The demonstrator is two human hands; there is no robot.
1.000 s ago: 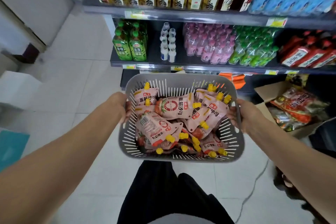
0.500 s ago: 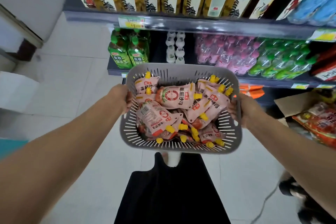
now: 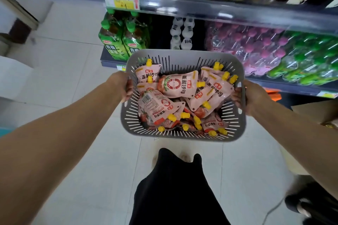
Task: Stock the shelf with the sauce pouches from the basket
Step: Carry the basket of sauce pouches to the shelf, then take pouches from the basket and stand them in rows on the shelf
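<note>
- Our left hand (image 3: 123, 87) grips the grey basket (image 3: 182, 135) at its left rim, fingers curled over the edge.
- Our right hand (image 3: 251, 99) grips its right rim likewise.
- Sauce pouches (image 3: 178, 86) lie heaped inside the basket, in front of the shelf (image 3: 182, 8).

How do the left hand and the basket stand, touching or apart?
Touching. Head view: the left hand grips the basket at its left rim, fingers curled over it.

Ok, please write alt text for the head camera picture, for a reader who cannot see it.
A person's left hand and right hand hold a grey slotted basket of pink sauce pouches with yellow caps before a shelf of drink bottles. A pale tiled floor lies below.
</note>
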